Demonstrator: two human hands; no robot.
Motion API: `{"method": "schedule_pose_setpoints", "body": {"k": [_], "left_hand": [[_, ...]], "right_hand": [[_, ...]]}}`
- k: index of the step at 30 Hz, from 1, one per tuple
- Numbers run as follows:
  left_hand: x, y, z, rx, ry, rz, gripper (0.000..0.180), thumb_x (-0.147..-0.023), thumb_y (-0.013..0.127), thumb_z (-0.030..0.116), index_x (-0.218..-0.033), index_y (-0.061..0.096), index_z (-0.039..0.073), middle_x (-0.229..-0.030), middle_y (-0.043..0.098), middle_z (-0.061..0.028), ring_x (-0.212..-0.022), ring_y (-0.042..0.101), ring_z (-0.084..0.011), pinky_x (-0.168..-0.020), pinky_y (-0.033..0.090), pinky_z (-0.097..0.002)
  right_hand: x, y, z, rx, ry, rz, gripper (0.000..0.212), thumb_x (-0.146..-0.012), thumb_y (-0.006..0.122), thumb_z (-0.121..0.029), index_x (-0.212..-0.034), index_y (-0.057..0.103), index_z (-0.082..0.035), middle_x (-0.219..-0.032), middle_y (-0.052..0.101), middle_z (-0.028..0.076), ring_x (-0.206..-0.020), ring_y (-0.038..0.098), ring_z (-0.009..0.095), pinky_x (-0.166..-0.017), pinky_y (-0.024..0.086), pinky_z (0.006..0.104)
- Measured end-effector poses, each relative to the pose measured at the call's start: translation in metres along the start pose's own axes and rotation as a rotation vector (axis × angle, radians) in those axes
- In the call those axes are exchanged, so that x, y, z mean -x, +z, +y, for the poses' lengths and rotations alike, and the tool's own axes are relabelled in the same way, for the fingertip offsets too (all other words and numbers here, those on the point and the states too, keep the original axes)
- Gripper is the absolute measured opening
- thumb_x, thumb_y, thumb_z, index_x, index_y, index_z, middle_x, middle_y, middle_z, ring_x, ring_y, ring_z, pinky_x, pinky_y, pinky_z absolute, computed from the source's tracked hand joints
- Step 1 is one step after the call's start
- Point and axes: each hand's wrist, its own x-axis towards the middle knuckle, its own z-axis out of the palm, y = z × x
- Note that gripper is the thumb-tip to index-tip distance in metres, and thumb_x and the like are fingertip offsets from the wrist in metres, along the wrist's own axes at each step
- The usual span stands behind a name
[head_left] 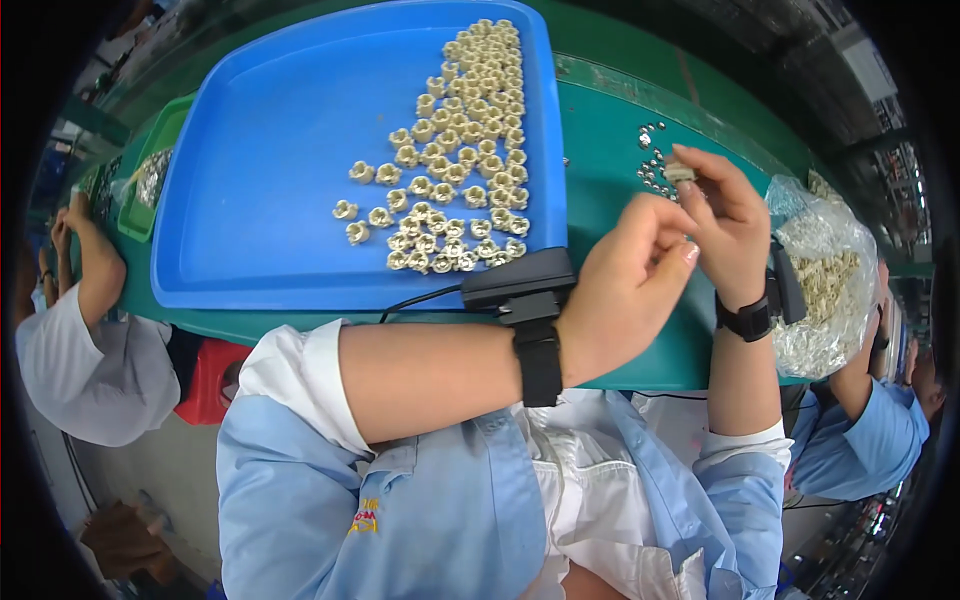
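Observation:
My right hand [735, 225] pinches a small cream-coloured plastic part [680, 173] between thumb and forefinger, above the green table. My left hand [628, 285] reaches across to the right, close by the right hand. Its thumb and forefinger are closed together, and what they hold, if anything, is hidden. Several small shiny metal pieces [650, 165] lie loose on the table just beyond the right fingertips. To the left, a large blue tray [270, 150] carries many ring-shaped cream parts [440, 170], crowded along its right side.
A clear plastic bag [825, 285] with more cream parts stands at the right table edge. The green table [605, 120] runs beneath everything. At the left is a green tray [135, 215] with silvery contents. Co-workers [95, 350] sit at both sides; a red stool [212, 382] stands below.

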Motion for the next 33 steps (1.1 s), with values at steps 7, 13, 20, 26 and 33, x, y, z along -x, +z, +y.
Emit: {"method": "schedule_pose_setpoints", "body": {"k": [7,13,20,26,33], "left_hand": [[0.012,0.005,0.001,-0.199,0.165,-0.148,0.011,-0.078,0.054,0.005,-0.088,0.05,0.002,-0.078,0.054,-0.0117,-0.071,0.055,-0.0243,-0.063,0.044,-0.0326],[0.002,0.003,-0.016,-0.328,0.021,-0.138,0.015,-0.077,0.053,0.006,-0.09,0.053,0.001,-0.082,0.056,-0.0144,-0.076,0.055,-0.0288,-0.067,0.044,-0.0372],[-0.003,0.004,-0.02,-0.24,-0.046,0.02,0.019,-0.077,0.049,0.005,-0.094,0.054,0.0,-0.093,0.058,-0.0189,-0.087,0.055,-0.0351,-0.071,0.044,-0.0401],[-0.002,0.005,-0.017,-0.197,-0.2,0.013,0.024,-0.079,0.048,0.004,-0.102,0.051,-0.001,-0.097,0.058,-0.0194,-0.091,0.056,-0.0323,-0.073,0.045,-0.0358],[-0.006,0.0,-0.018,-0.248,-0.066,0.161,0.03,-0.079,0.049,0.002,-0.108,0.042,-0.001,-0.084,0.055,-0.013,-0.072,0.055,-0.0203,-0.064,0.045,-0.0294]], "right_hand": [[-0.073,0.032,-0.047,0.396,-0.379,-0.398,0.029,-0.076,0.058,0.0,-0.105,0.058,-0.003,-0.087,0.059,0.007,-0.077,0.056,0.014,-0.07,0.045,0.0225],[-0.098,0.126,-0.059,0.439,-0.59,-0.62,0.022,-0.074,0.06,-0.004,-0.096,0.057,-0.002,-0.088,0.059,0.012,-0.079,0.058,0.023,-0.07,0.047,0.0293],[-0.099,0.173,-0.051,0.536,-0.58,-0.752,0.018,-0.075,0.06,-0.007,-0.092,0.058,-0.002,-0.085,0.06,0.012,-0.079,0.058,0.026,-0.069,0.048,0.0322],[-0.099,0.168,-0.045,0.513,-0.62,-0.748,0.018,-0.077,0.059,-0.008,-0.094,0.059,-0.003,-0.086,0.061,0.011,-0.078,0.058,0.026,-0.069,0.048,0.0324],[-0.096,0.075,-0.055,0.499,-0.477,-0.591,0.016,-0.082,0.057,-0.013,-0.094,0.06,-0.002,-0.083,0.061,0.007,-0.07,0.055,0.016,-0.063,0.044,0.0264]]}}
